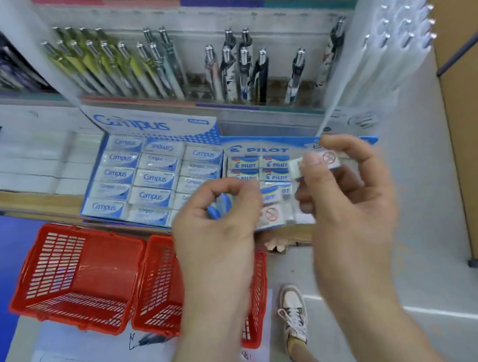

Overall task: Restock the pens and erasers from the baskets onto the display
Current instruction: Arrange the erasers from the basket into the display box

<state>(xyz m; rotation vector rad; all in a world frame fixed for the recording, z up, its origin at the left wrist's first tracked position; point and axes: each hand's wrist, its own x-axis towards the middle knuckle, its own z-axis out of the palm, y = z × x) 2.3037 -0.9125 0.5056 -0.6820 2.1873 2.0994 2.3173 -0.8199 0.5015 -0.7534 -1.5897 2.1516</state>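
Right hand (347, 196) pinched a white eraser (330, 159) between thumb and forefinger, over the right edge of the Pilot box (261, 149). Motion blur smeared the eraser's label.

Left hand (218, 223) had its fingers curled together on a blue-white piece (220, 209). The fingers mostly hid it, so I couldn't tell what it was.

Both hands covered the Pilot box's front rows. The box sat at the front edge of the shelf (44, 204), touching the Campus box (150, 125) on its left. Pens (230, 70) stood in the rack along the shelf's back edge.

A red basket (75, 278) and a second red basket (157, 285) sat touching on the floor below the front edge. The left forearm cut off the second one, hiding its contents.
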